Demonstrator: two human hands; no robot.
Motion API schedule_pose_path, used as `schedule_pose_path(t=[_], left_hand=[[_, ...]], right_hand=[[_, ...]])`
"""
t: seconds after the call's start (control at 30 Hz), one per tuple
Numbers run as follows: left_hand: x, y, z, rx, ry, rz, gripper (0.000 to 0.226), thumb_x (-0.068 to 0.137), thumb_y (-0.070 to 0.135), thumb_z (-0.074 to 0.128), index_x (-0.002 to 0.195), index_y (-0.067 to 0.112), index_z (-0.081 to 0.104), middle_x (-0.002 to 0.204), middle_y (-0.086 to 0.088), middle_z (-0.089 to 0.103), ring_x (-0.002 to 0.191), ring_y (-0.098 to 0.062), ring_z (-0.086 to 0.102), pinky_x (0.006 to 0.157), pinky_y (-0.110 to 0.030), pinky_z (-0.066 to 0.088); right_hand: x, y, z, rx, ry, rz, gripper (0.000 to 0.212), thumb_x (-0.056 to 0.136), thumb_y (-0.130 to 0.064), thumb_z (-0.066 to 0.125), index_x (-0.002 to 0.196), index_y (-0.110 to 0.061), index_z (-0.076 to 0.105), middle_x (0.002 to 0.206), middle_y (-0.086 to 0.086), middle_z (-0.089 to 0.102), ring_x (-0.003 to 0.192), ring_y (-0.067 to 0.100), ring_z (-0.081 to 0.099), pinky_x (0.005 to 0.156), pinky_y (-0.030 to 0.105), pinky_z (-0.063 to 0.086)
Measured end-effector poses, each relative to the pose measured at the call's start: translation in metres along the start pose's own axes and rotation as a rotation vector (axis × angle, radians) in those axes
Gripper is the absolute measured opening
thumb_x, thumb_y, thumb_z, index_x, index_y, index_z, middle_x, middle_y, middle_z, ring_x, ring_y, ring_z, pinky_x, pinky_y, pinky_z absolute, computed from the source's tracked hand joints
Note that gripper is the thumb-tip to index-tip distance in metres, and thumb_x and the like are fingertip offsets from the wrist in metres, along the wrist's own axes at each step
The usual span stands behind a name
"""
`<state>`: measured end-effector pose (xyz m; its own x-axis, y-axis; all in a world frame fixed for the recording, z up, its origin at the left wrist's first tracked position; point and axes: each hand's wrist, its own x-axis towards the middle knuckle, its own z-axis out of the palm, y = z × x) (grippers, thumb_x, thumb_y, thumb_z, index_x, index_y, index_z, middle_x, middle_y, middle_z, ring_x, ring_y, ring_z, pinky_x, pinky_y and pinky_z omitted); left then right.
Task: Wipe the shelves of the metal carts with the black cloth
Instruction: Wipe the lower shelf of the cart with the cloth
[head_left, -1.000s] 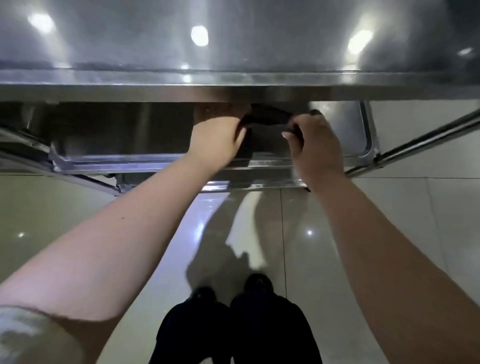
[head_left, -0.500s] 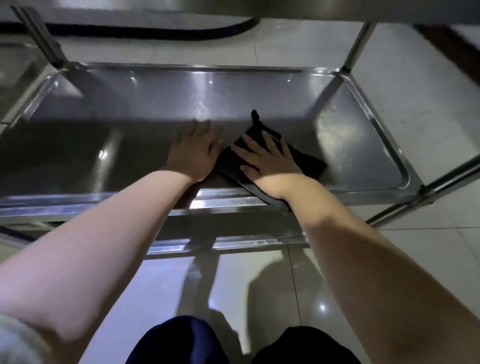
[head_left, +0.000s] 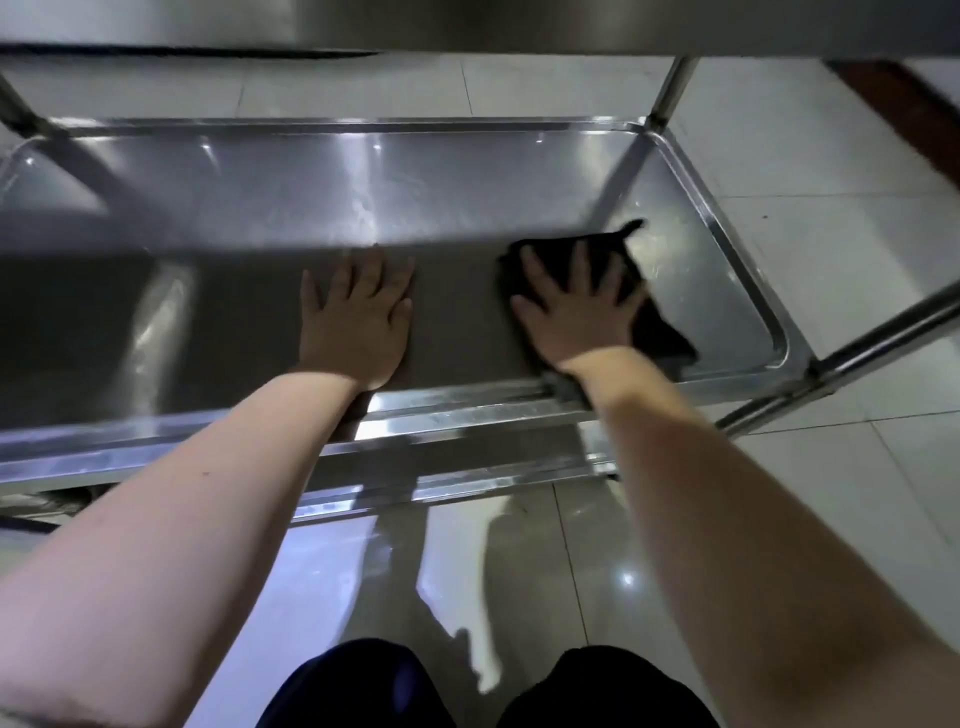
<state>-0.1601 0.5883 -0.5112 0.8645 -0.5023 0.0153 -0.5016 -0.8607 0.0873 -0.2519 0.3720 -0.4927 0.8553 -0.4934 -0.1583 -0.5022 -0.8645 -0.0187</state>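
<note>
While one black cloth (head_left: 649, 312) lies under the spread-fingered right hand (head_left: 576, 306), the left hand (head_left: 356, 322) rests flat, fingers spread, on one steel cart shelf (head_left: 234, 218); upper shelf (head_left: 467, 26) overhangs.

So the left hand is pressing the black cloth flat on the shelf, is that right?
Not quite: the head view shows the right hand pressing the black cloth flat on the shelf; the left hand lies on bare metal.

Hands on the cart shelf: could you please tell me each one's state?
Left hand: open, flat on the cart shelf.
Right hand: open, pressing the black cloth.
</note>
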Motion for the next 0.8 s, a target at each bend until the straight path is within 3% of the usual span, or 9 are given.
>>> schedule_pose_path(t=[0.1,0.2,0.4,0.53,0.7,0.8], left_hand=[[0.001,-0.004,-0.001,0.012,-0.01,-0.008,0.055,0.103,0.038,0.023,0.156,0.035,0.013,0.166,0.001,0.009,0.152,-0.027,0.004,0.118,-0.06,-0.001],[0.004,-0.004,-0.004,-0.014,-0.02,-0.022,0.053,0.104,0.041,0.022,0.156,0.04,0.012,0.165,0.004,0.009,0.152,-0.026,0.003,0.118,-0.059,-0.001],[0.01,0.002,-0.003,-0.024,-0.028,-0.018,0.052,0.103,0.045,0.019,0.154,0.044,0.011,0.166,0.004,0.008,0.152,-0.027,0.003,0.118,-0.06,0.0],[0.008,0.005,-0.002,-0.008,-0.027,-0.024,0.052,0.103,0.046,0.017,0.154,0.044,0.01,0.166,0.004,0.008,0.152,-0.028,0.004,0.118,-0.06,0.0],[0.006,0.005,-0.005,-0.006,-0.026,-0.032,0.053,0.104,0.042,0.02,0.155,0.04,0.012,0.165,0.003,0.009,0.152,-0.027,0.003,0.118,-0.06,-0.001],[0.007,0.004,-0.005,-0.018,-0.03,-0.028,0.052,0.104,0.042,0.021,0.155,0.04,0.013,0.165,0.003,0.009,0.152,-0.026,0.002,0.118,-0.059,-0.001]], right_hand=[[-0.026,-0.074,0.005,0.002,-0.016,-0.265,0.054,0.098,-0.063,0.017,0.148,-0.057,-0.002,0.165,0.0,-0.012,0.147,0.043,-0.014,0.11,0.069,-0.011],[-0.013,-0.041,0.0,0.034,-0.015,-0.299,0.055,0.097,-0.066,0.021,0.148,-0.058,0.003,0.165,-0.01,-0.007,0.15,0.034,-0.01,0.115,0.062,-0.007],[0.019,0.135,-0.017,0.082,-0.039,0.168,0.058,0.097,-0.067,0.022,0.15,-0.055,0.004,0.165,-0.009,-0.005,0.151,0.03,-0.008,0.118,0.058,-0.004],[0.019,0.109,-0.014,0.061,-0.016,0.257,0.062,0.096,-0.068,0.018,0.152,-0.051,-0.001,0.165,-0.005,-0.009,0.149,0.038,-0.012,0.114,0.065,-0.007],[-0.023,-0.055,-0.001,0.029,-0.044,-0.187,0.061,0.096,-0.067,0.018,0.152,-0.05,-0.003,0.164,-0.007,-0.013,0.147,0.041,-0.016,0.112,0.066,-0.009],[-0.026,-0.043,-0.003,0.049,-0.086,-0.311,0.06,0.095,-0.07,0.021,0.15,-0.055,0.0,0.164,-0.013,-0.011,0.149,0.032,-0.015,0.116,0.06,-0.009]])
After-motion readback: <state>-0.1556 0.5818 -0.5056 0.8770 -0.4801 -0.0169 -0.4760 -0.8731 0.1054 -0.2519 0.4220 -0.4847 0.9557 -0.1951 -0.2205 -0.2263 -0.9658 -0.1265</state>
